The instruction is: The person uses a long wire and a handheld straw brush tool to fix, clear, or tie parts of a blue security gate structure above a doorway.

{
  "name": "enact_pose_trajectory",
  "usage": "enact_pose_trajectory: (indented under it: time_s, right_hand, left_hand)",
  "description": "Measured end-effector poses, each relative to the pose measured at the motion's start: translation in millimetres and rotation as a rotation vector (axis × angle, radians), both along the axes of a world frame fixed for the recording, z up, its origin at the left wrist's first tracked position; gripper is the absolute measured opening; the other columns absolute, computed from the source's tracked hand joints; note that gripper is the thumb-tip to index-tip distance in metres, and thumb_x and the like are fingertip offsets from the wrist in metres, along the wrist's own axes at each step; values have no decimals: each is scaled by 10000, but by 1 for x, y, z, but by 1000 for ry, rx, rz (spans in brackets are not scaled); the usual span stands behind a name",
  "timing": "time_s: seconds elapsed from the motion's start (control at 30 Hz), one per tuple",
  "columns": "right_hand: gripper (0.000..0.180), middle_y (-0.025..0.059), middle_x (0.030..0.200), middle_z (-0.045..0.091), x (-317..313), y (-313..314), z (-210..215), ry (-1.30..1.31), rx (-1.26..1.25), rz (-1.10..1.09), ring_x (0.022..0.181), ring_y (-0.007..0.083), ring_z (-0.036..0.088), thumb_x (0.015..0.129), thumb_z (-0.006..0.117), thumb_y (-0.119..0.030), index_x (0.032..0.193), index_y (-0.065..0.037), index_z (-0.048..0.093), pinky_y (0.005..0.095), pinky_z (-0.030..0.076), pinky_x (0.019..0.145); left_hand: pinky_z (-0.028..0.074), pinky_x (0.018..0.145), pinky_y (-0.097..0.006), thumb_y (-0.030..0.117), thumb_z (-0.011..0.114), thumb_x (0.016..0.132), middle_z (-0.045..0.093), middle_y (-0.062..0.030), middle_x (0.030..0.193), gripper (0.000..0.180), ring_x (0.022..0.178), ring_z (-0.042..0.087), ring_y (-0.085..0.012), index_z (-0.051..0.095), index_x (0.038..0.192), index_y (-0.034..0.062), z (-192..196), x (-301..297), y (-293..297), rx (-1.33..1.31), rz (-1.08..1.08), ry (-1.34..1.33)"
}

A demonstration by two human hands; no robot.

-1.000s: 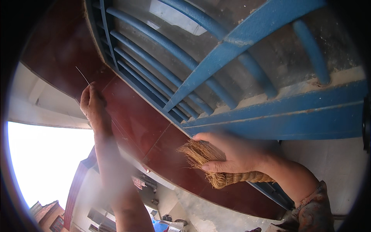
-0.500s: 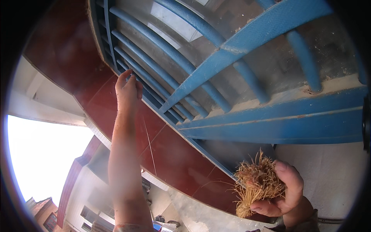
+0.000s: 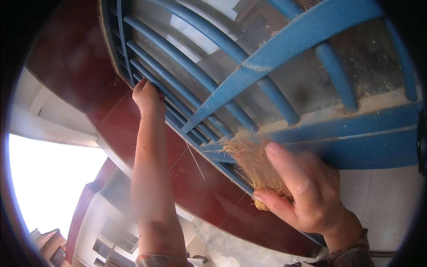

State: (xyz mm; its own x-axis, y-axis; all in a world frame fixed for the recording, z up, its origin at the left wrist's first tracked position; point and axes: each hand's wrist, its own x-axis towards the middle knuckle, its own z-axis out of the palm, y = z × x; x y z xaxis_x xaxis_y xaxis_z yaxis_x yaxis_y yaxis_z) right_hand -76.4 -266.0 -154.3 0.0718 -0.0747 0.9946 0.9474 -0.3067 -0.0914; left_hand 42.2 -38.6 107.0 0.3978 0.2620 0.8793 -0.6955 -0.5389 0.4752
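Grasping the straw brush [image 3: 255, 160], the person's right grip [image 3: 309, 193] has it to the upper left, in front of the blue grille [image 3: 307, 33]. The left grip [image 3: 149, 95] is curled at the grille's edge; whether it clutches anything cannot be told. A thin strand [image 3: 194, 158] slants below that grip, to its right, across the dark-red panels [image 3: 198, 193].

A tan fibre brush [image 3: 260, 167] sits at four o'clock of centre, frayed toward ten; a thin pale strand [image 3: 193, 154] slants toward five.
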Motion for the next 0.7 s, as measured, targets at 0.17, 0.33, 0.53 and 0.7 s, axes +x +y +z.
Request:
enact_pose_trajectory:
  time_s: [0.17, 0.33, 0.53, 0.7]
  right_hand:
    - [644, 200, 1113, 573, -5, -4, -1, 129, -6, 70, 936, 319, 605, 682, 769, -121, 1223, 30, 454, 371, 491, 816]
    - [654, 201, 1091, 579, -3, -4, -2, 79, -26, 30, 915, 323, 607, 670, 780, -130, 1217, 32, 459, 383, 495, 804]
    - [659, 211, 1040, 590, -4, -7, -4, 79, -40, 54, 879, 328, 613, 654, 794, -137, 1203, 33, 470, 393, 498, 789]
    - [663, 201, 1011, 597, -2, -13, -10, 91, -78, 82, 860, 304, 618, 647, 801, -133, 1198, 37, 475, 376, 498, 776]
  left_hand:
    - [300, 369, -238, 74, 514, 825, 533, -57, 658, 237, 429, 431, -107, 554, 1014, -63, -5, 3, 0, -41, 33, -22]
    - [415, 463, -237, 73, 539, 819, 610, -105, 786, 301, 588, 555, -143, 548, 1081, -74, -3, 8, -2, -77, 107, -78]
    - [472, 543, -268, 80, 574, 798, 630, -138, 845, 266, 672, 598, -186, 589, 1005, -87, 20, 7, -2, -32, 155, -110]
    - [496, 650, -324, 90, 560, 797, 639, -165, 863, 270, 739, 622, -258, 594, 1020, -59, 40, 26, 23, 66, 215, -153]
